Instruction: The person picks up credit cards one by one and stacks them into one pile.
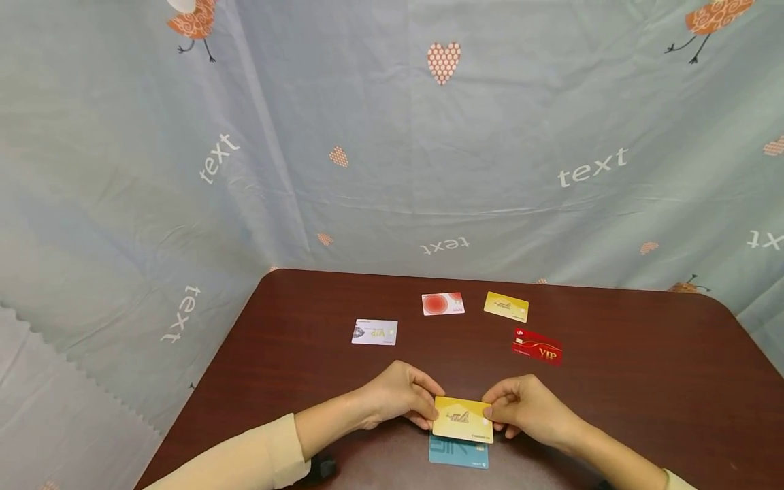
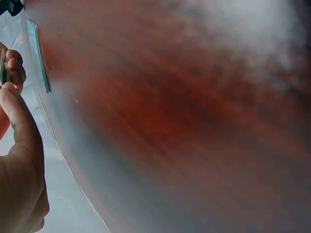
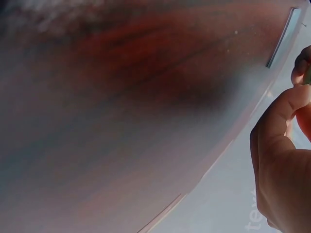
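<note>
Both hands hold a yellow plastic card near the table's front edge. At its left end the thumb and fingers of my left hand pinch it, and my right hand pinches its right end. Just below, partly covered by the yellow card in the head view, lies a teal-blue card. The left wrist view catches my left hand at its edge, with the blue card seen nearly edge-on. My right hand shows likewise in the right wrist view.
Farther back on the dark red-brown table lie a silver VIP card, a white card with red circles, another yellow card and a red VIP card. A grey-blue patterned curtain hangs behind the table.
</note>
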### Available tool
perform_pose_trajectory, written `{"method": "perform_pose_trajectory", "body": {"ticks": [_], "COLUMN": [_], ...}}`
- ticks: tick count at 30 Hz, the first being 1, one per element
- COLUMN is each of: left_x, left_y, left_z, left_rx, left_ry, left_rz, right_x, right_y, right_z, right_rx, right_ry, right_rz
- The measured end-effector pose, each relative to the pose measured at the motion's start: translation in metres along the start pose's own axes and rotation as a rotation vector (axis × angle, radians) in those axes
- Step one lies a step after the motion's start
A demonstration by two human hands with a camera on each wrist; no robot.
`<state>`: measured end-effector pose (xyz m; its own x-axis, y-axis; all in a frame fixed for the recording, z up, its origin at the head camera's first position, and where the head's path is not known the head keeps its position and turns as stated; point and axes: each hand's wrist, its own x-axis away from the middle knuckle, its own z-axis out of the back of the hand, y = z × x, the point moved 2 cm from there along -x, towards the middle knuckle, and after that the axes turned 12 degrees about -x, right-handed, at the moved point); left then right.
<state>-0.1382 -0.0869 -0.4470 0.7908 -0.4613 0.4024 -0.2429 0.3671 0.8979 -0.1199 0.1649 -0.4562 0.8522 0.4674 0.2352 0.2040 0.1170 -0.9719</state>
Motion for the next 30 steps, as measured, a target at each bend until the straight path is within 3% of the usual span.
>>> {"method": "perform_pose_trajectory", "body": {"ticks": [13, 30], "left_x": [0.012, 0.017], "left_y": [-0.01, -0.003], "left_z": [-0.012, -0.016], "left_rx": [0.019, -0.128], "left_ry": [0.009, 0.026], "left_rz": [0.0, -0.001], "right_x": [0.001, -0.001], "right_y": [0.003, 0.002], "right_z": [-0.007, -0.015], "right_rx": [0.048, 0.17], "right_ry": [-0.098, -0.123], "right_rz": [-0.002, 0.028]}}
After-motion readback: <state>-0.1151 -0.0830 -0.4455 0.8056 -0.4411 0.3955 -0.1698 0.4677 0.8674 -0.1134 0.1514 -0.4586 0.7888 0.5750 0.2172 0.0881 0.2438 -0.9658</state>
